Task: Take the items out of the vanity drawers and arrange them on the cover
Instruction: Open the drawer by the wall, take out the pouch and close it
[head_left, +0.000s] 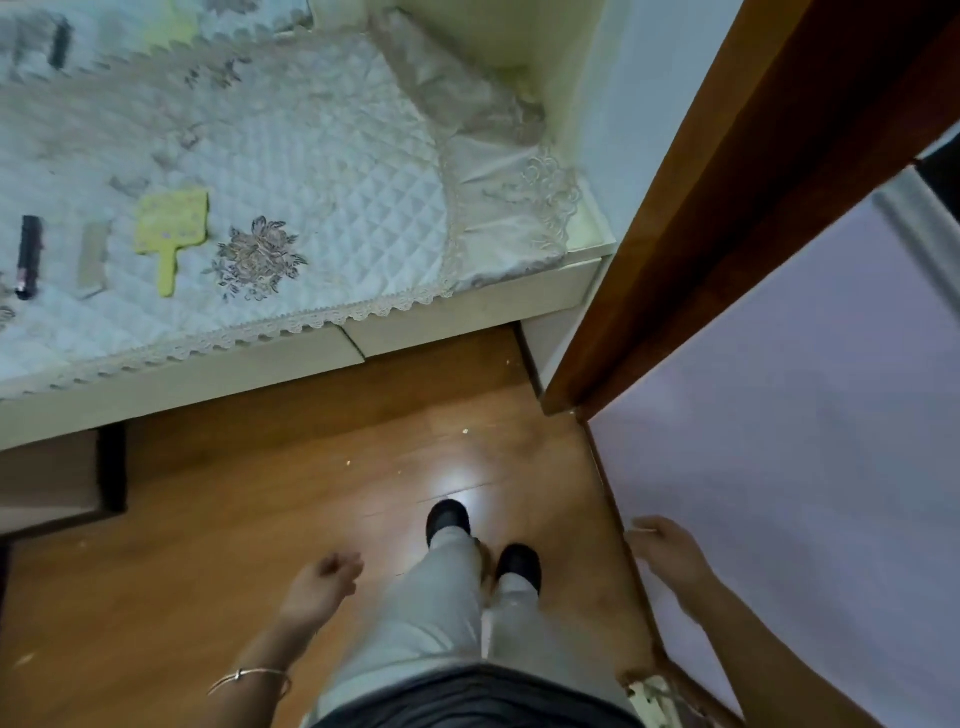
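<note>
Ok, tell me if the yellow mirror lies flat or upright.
Flat: the yellow mirror lies on the quilted cover, handle toward the front edge.

A quilted, lace-edged cover (322, 171) drapes the white worktop (589, 228). Just left of its embroidered flower (258, 258) lies a yellow hand mirror (174, 221), then a beige strip (93, 260), then a dark tube (28, 257) farthest left.

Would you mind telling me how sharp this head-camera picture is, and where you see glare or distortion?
Head view: soft throughout, with motion blur strongest on the left hand and at the far left of the cover; a white glare patch sits on the wooden floor just beyond the shoes; wide-angle distortion slants the door frame; the lighting looks fairly even.
</note>
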